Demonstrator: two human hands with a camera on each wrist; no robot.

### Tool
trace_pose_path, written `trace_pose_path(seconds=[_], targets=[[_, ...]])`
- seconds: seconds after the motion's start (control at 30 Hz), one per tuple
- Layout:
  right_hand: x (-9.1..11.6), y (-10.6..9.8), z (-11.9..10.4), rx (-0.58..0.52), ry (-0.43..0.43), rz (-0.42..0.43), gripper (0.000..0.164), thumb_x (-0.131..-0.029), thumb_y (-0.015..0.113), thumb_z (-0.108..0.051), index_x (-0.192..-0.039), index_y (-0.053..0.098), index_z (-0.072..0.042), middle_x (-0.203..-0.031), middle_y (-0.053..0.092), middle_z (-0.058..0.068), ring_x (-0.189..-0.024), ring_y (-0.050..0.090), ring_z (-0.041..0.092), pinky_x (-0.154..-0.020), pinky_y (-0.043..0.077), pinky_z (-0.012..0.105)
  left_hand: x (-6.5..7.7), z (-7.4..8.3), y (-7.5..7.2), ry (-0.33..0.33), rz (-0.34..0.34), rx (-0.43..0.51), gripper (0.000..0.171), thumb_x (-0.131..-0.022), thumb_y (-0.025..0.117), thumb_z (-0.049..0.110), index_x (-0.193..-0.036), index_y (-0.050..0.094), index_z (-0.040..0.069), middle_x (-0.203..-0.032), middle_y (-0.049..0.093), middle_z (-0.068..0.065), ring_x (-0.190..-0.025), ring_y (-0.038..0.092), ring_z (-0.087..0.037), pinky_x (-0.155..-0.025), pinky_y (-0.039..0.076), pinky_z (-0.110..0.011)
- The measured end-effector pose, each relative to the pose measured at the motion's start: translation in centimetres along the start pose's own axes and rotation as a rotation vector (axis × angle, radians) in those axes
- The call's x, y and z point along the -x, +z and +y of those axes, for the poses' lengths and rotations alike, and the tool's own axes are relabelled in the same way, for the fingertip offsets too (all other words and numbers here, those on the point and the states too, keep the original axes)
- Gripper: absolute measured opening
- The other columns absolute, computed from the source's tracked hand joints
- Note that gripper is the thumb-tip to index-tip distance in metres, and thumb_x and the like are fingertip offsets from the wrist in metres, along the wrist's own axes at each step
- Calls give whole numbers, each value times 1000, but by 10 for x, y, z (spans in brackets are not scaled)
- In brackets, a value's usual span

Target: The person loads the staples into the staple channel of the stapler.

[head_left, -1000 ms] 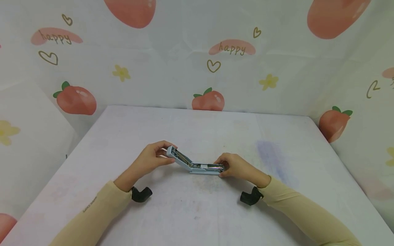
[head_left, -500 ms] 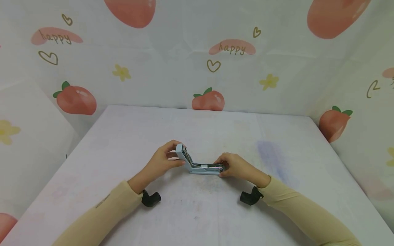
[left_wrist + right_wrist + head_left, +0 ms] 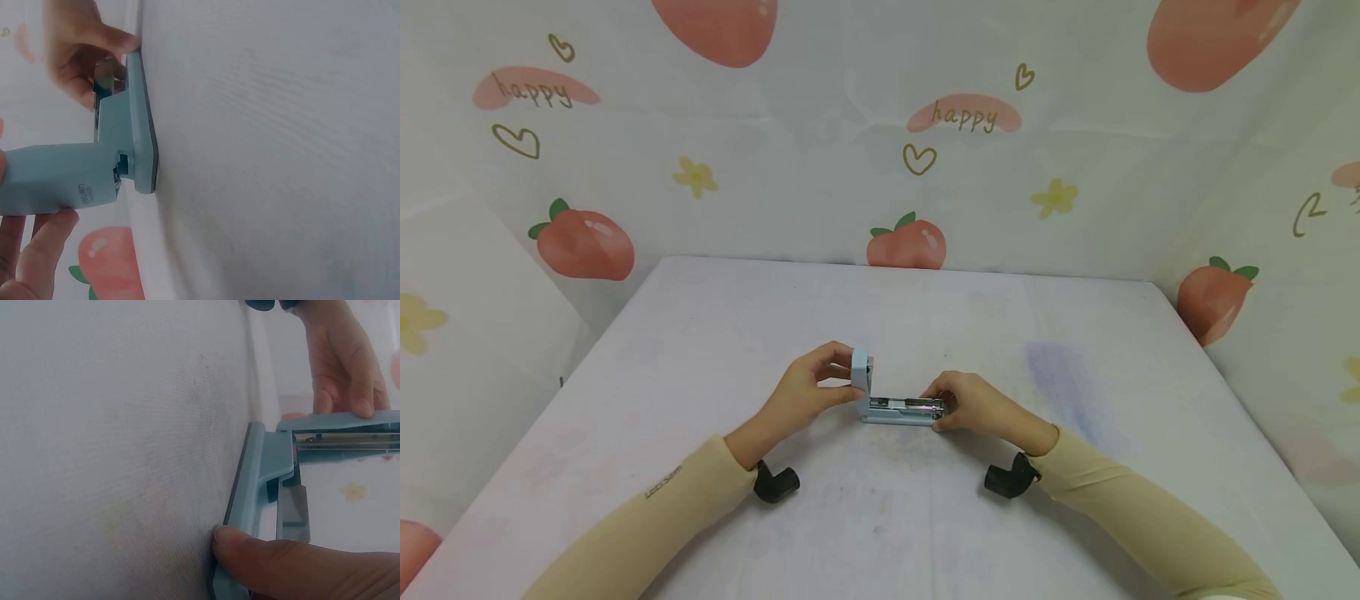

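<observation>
A light blue stapler lies on the table with its top arm swung up to about a right angle, which bares the metal staple channel. My left hand pinches the raised arm between thumb and fingers. At the other end, my right hand grips the front of the base against the table. In the left wrist view the stapler's hinge end shows side on, small lettering on the raised arm. The right thumb presses on the base in the right wrist view.
A white cloth covers the table, with a faint purple stain right of the stapler. Behind stands a white backdrop printed with peaches, hearts and flowers. A black wrist camera sits at the left cuff, another at the right.
My left hand has moved right, swinging the stapler's top arm from a low leftward slant up to nearly vertical. The right hand and the base have stayed in place.
</observation>
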State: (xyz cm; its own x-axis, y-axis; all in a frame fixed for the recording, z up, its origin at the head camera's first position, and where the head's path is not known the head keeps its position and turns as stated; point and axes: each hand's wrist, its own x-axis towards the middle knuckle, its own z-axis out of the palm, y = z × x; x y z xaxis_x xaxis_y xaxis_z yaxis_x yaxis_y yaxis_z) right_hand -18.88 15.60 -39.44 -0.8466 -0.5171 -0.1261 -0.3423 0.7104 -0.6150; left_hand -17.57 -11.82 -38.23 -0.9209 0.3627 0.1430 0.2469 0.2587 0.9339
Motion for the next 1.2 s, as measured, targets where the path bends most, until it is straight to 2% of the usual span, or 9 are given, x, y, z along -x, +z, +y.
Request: trace_pose_path(seconds=[0.1,0.3,0.77,1.03,1.2], targets=[[-1,0,0,1,3,-1,36,-72,83,-3,-106,69,-5,-98,67,4,-88,62,14,-79,51,32,-1,0,2,-6,-1,-7,42,-77,80,7,-114,61,13,-111,63,-9,-106,64,-27,-85,54,-34],[0,0,0,8,-1,-3,37,-72,83,-3,-106,69,-5,-98,67,4,-87,61,14,-79,50,32,-2,0,4,1,12,-81,43,-77,81,13,-116,63,18,-111,65,-3,-105,66,-23,-86,51,-41],[0,-2,-1,-3,-21,-5,36,-71,83,-3,-104,69,-4,-95,68,3,-86,61,13,-77,50,28,-4,9,10,15,-2,-159,46,-78,80,15,-121,66,16,-109,70,-5,-103,66,-22,-78,53,-33],[-2,-1,1,-6,-17,-2,37,-70,84,-3,-104,69,-4,-95,68,4,-86,62,14,-78,50,31,-7,12,13,16,-23,-184,47,-78,80,16,-123,66,17,-113,70,-3,-103,66,-19,-79,53,-33],[-2,-1,0,22,-2,-11,37,-72,84,-7,-103,66,-2,-97,67,6,-86,60,16,-76,50,32,-11,10,18,0,-62,-183,24,-85,74,13,-108,73,20,-102,71,3,-95,66,-13,-77,51,-30]])
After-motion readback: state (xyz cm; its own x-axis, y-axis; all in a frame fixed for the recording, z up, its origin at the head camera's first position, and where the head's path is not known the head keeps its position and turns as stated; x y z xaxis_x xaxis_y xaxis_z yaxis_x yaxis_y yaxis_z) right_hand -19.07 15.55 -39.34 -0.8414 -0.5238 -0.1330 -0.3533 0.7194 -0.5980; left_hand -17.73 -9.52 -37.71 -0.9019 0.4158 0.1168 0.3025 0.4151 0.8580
